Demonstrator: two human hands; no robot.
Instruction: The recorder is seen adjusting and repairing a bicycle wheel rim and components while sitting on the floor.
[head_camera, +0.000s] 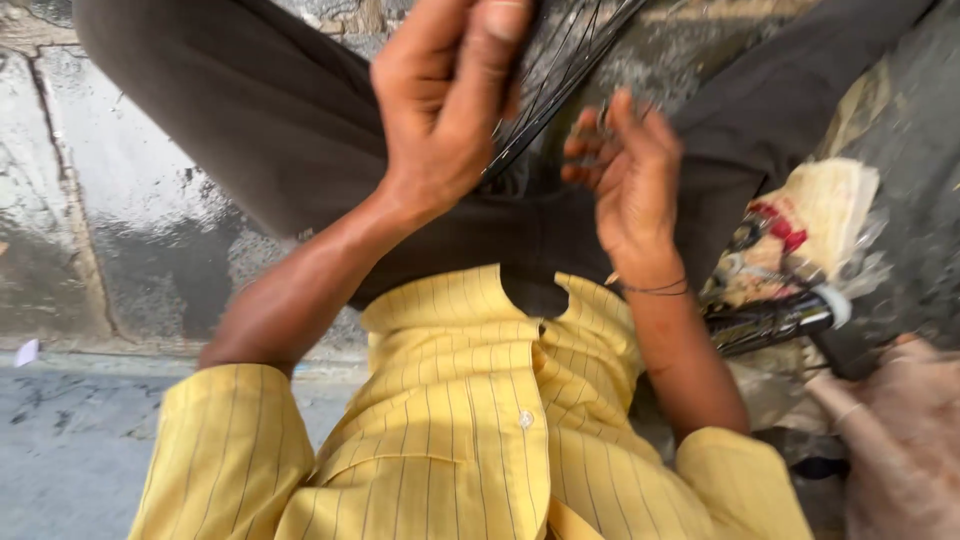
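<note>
I look straight down at my lap, dark trousers and a yellow striped shirt. My left hand (445, 100) grips the rim of a black spoked wheel (560, 60) that rises between my knees toward the top edge. My right hand (625, 165) is just right of the rim, its fingers curled around a small metal part by the spokes; what that part is stays blurred. A thin dark thread circles my right wrist.
A wet stone pavement (130, 220) lies on the left with a kerb edge below it. On the right are a crumpled cloth with red marks (810, 225), a black metal tube with a white end (775, 320) and a brown bag (900, 440).
</note>
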